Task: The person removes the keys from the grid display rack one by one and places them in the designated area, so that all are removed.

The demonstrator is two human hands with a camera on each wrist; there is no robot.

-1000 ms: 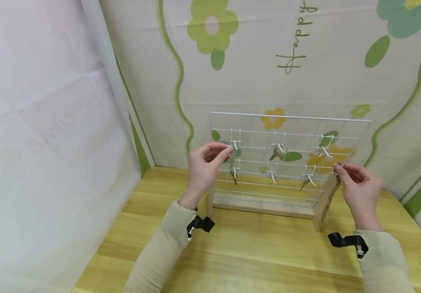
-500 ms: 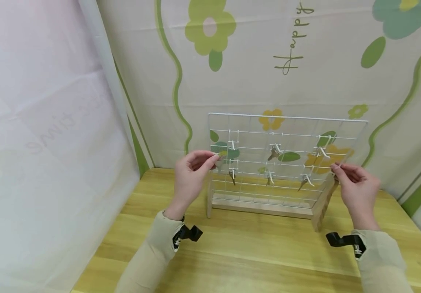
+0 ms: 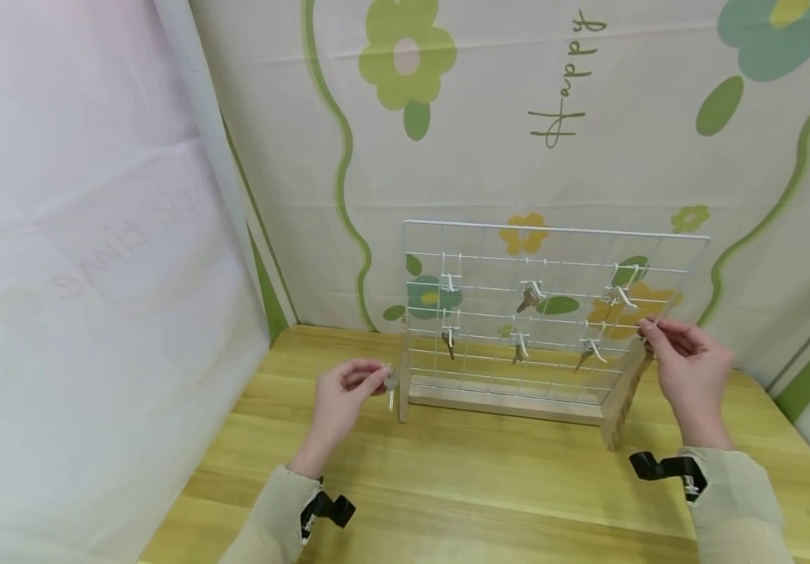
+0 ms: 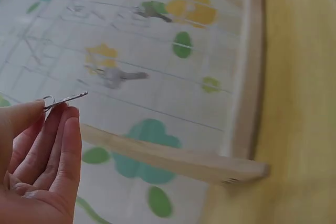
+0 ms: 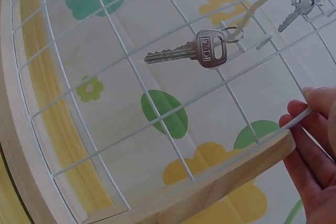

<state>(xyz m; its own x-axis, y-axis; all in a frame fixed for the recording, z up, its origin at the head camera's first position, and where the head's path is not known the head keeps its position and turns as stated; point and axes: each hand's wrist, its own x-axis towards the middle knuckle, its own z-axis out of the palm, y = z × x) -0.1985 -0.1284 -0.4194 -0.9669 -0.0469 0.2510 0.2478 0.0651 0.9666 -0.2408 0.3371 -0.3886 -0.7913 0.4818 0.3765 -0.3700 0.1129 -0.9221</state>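
My left hand (image 3: 340, 401) pinches a silver key (image 3: 391, 389) by its ring end, to the left of a white wire grid rack (image 3: 489, 226) on a wooden stand. In the left wrist view the key (image 4: 68, 99) points away from the thumb and fingertips. With thumb and fingers, my right hand (image 3: 694, 364) grips the right side wire of the rack. Hooks on the grid bear several keys; one key (image 5: 210, 49) with a ring hangs large in the right wrist view. The upper left hook (image 3: 450, 283) has no key on it.
The rack's wooden base (image 3: 504, 406) stands on a wood-grain table (image 3: 447, 486). Behind it hangs a flowered cloth (image 3: 475, 157), and a white cloth wall (image 3: 95, 274) closes off the left side.
My left hand has come away from the upper left hook with the key, moving left and down beside the stand. The right hand keeps its hold on the rack's edge.
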